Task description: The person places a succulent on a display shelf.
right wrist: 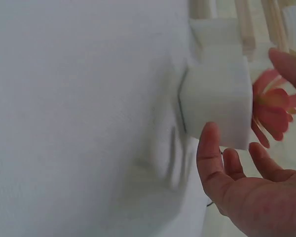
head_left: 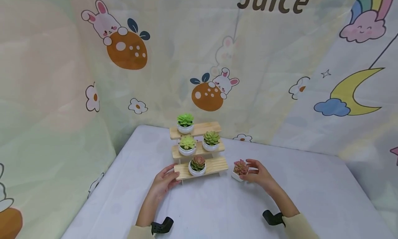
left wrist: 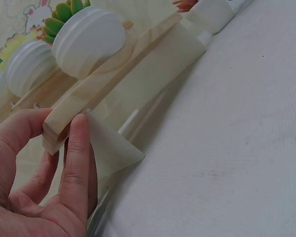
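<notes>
A three-step wooden plant stand (head_left: 214, 165) stands on the white-covered table. My left hand (head_left: 162, 180) pinches the left end of its lowest plank (left wrist: 64, 118) between thumb and fingers. On that plank sits a potted succulent with reddish-green leaves (head_left: 197, 164). To the right of the stand, a pink succulent (head_left: 240, 167) in a white angular pot (right wrist: 217, 94) rests on the cloth. My right hand (head_left: 259, 175) is around this plant's right side, fingers loosely bent and spread. One fingertip overlaps the pot's lower side in the right wrist view; firm contact is not clear.
Two light-green succulents, one on the left (head_left: 187, 145) and one on the right (head_left: 211, 141), occupy the middle plank. A bright green succulent (head_left: 185, 123) sits on the top plank. Behind the table (head_left: 205, 211) hangs a printed cloth backdrop (head_left: 168, 80).
</notes>
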